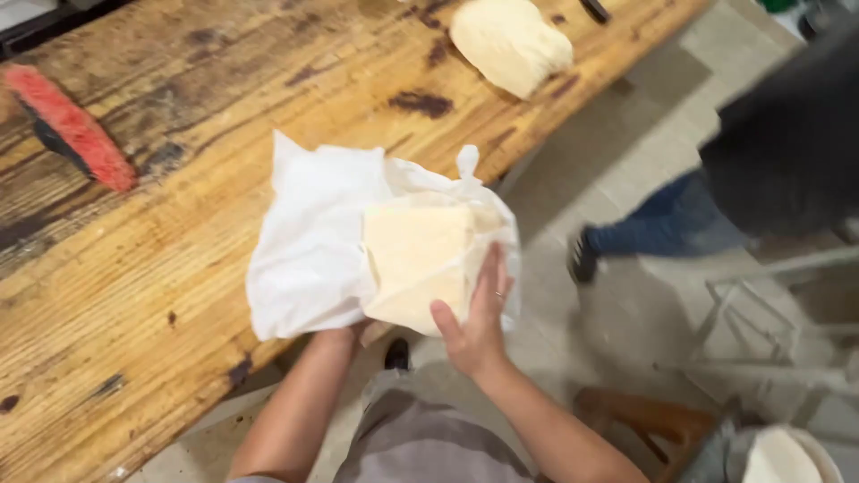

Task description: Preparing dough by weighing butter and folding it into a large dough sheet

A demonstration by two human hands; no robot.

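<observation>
At table edge, near side: both hands work one white plastic bag [309, 250] with a pale dough block [416, 264] in it.
Right hand [474, 317]: forearm comes up from lower right, palm flat against the near right face of the dough block, fingers extended up, thumb spread left. Pressing, not curled round it.
Left hand [344, 335]: forearm comes up from lower left, hand mostly hidden under the bag's lower edge; grip cannot be told, it meets the bag from below.
Hands spacing: near each other, not touching, bag and block between them.
Bag: crumpled, mouth open toward the right, knotted handle sticking up at top; lies partly on the wooden table [134, 295], partly over its edge.
Contents: squarish cream dough block, half out of the mouth.
Table, far end: second dough lump [510, 43], bare, well apart from the bag.
Table, left: red brush [72, 130].
Floor, right: another person's leg and shoe [583, 258].
Bottom right: bucket [787, 456] with pale contents.
</observation>
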